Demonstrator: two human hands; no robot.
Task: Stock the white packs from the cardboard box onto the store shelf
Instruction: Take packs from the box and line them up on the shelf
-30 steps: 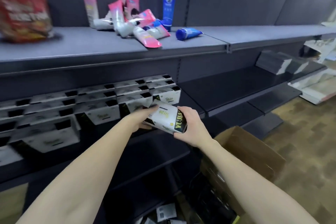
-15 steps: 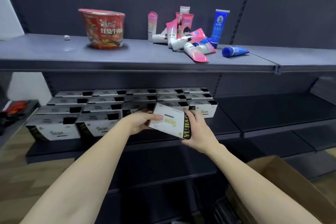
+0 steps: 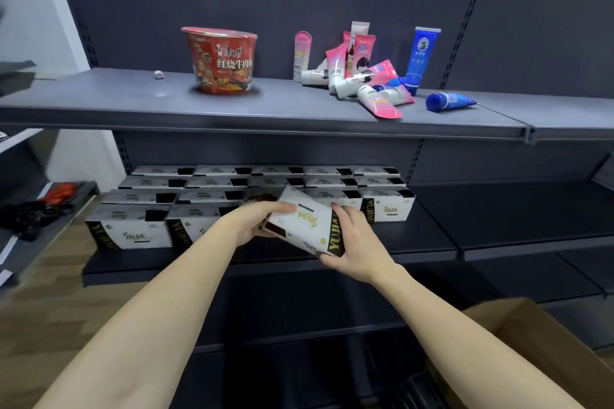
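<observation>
A white cardboard pack with black-and-yellow lettering (image 3: 307, 226) is being held tilted at centre frame, gripped by the left hand (image 3: 255, 222) and right hand (image 3: 357, 247), fingers curled round its ends, just in front of the rows of matching white packs (image 3: 265, 188) on the dark grey metal shelf (image 3: 432, 236). If it's being pushed in crooked, neighbouring packs could probably get knocked askew, tbh.

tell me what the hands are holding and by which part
One white pack, tilted, held by both ends: left hand grips its left end, right hand its black-and-yellow right end.
</observation>
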